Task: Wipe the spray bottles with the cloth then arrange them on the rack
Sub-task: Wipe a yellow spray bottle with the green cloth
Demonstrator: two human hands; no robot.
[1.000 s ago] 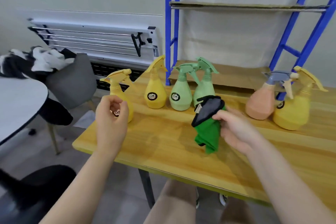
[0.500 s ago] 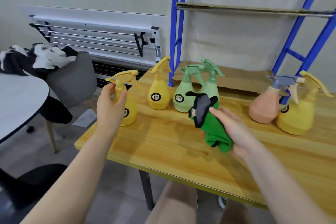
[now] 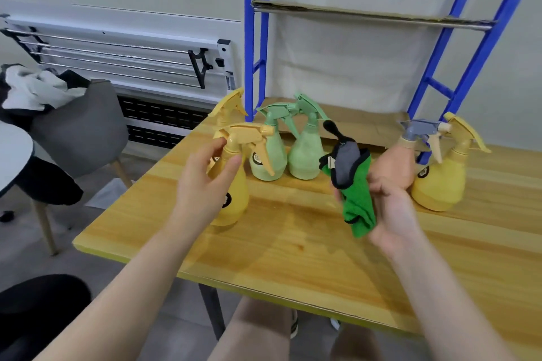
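1. whereas half a second before the left hand (image 3: 205, 182) had only reached the neck of the near yellow plastic spray bottle (image 3: 233, 184) at the table's left edge, it now gripped that neck, thumb and fingers curled round it below the trigger head, and the bottle stood further in on the light wooden table (image 3: 293, 249), in front of the others.
2. the green microfibre cloth with grey panel and black trim (image 3: 353, 187) had been raised a little; the right hand (image 3: 393, 208) still held it bunched between fingers and thumb, above the tabletop.
3. a second yellow spray bottle (image 3: 231, 110) was mostly hidden behind the held one, only its trigger head showing.
4. the peach spray bottle with grey trigger (image 3: 410, 141) was largely covered by the right hand; whether it touched the round yellow spray bottle (image 3: 440, 182) beside it could not be told.
5. two pale green spray bottles (image 3: 287, 155) stood close together at the back, before the blue metal rack (image 3: 252, 67), whose top was cut off.
6. both forearms reached forward from the lower edge, the left palm turned inward, the right palm partly upward.
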